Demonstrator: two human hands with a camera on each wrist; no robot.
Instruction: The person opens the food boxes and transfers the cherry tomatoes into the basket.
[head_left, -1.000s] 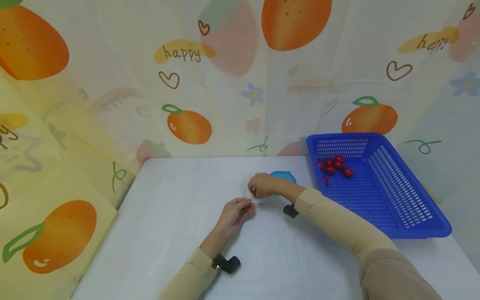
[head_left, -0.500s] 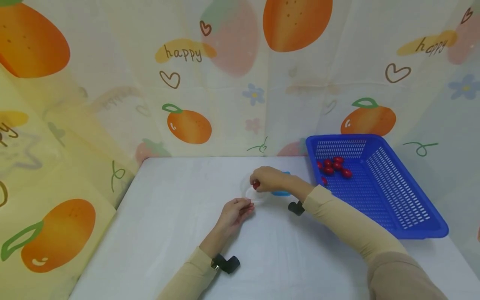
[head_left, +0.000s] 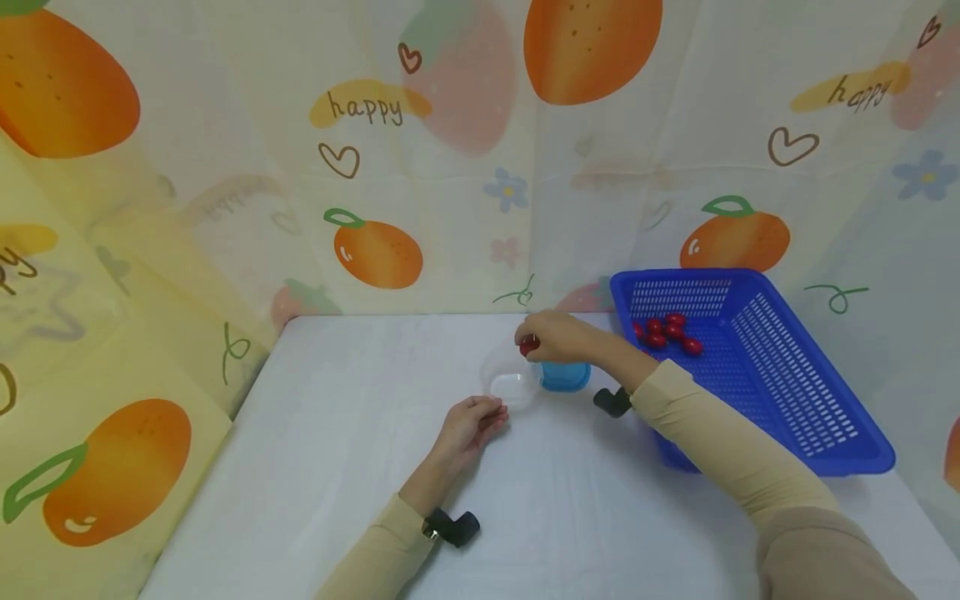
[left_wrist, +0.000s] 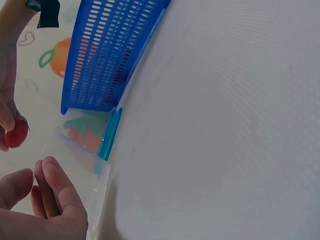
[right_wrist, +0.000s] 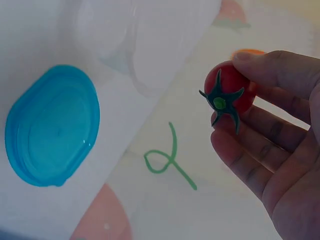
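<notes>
Between the thumb and fingers of my right hand is a red cherry tomato, its green star-shaped stem end showing in the right wrist view. That hand is raised above the table, over the far right side of a clear plastic container. My left hand pinches the near rim of the container, which stands on the table. In the left wrist view the container is see-through, and no tomato shows inside it. A blue lid lies just right of the container, below my right hand.
A blue perforated basket stands at the right of the table, with several cherry tomatoes in its far left corner. My right forearm crosses its near left side. A fruit-print cloth hangs behind the white table.
My right hand, with the cherry tomato, has risen away from the container toward the back right. More of the container and the blue lid now shows. The left hand has stayed put.
</notes>
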